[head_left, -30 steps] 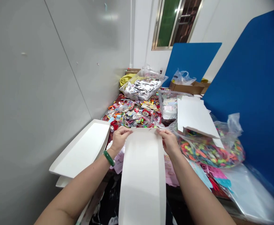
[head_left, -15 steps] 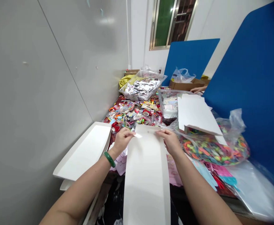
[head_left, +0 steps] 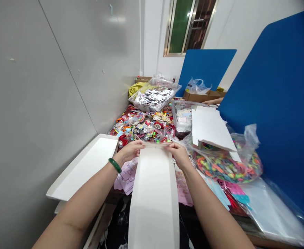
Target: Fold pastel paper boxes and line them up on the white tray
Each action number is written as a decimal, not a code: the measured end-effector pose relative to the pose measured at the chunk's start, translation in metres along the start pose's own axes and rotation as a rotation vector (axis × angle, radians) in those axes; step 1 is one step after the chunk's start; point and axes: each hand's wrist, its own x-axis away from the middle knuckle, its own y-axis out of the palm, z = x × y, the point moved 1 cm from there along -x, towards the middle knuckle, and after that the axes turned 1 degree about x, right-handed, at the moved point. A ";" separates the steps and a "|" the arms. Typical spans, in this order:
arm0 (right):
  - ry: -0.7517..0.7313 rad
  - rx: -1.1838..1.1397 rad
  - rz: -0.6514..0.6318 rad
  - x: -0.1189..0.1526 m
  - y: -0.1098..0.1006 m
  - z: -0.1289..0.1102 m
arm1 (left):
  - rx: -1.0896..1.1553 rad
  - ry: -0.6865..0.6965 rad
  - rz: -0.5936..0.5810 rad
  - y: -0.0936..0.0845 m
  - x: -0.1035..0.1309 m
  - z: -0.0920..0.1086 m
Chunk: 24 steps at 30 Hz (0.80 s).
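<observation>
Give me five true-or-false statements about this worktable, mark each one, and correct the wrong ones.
1. The left hand and right hand hold the far end of a long white tray. True.
2. The green bangle is on the right wrist. False: it is on the left one.
3. A loose white cardboard piece lies partly over the clear bag of colourful items. True.
4. The pink cards lie beyond the yellow cloth. False: they lie near the table's front edge, on both sides of the held tray.
5. Part of another person's arm shows beside the large blue panel. True.
</observation>
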 end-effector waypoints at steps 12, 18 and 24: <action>-0.212 0.313 0.196 0.008 0.011 0.008 | -0.183 -0.018 -0.034 0.004 -0.002 0.003; -0.362 0.724 -0.169 0.009 0.009 0.006 | -0.492 -0.013 -0.049 0.003 -0.003 0.012; -0.407 0.931 -0.395 0.001 0.012 -0.009 | -0.753 0.170 0.078 0.005 -0.011 0.007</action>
